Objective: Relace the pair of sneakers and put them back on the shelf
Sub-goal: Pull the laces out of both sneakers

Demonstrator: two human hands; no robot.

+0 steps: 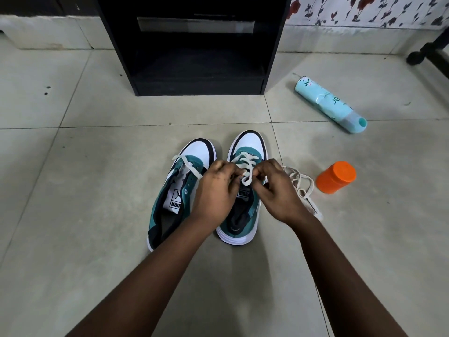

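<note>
I see my left hand and right hand both pinching the white lace over the right sneaker, which stands on the floor beside the left sneaker, near the black shelf.

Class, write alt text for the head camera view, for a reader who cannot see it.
Both hands, left hand and right hand, pinch the white lace over the right-side sneaker of a teal and white pair on a tiled floor. The left-side sneaker is barely laced. A black shelf unit stands beyond; an orange jar and a lying pale blue bottle are to the right.
</note>
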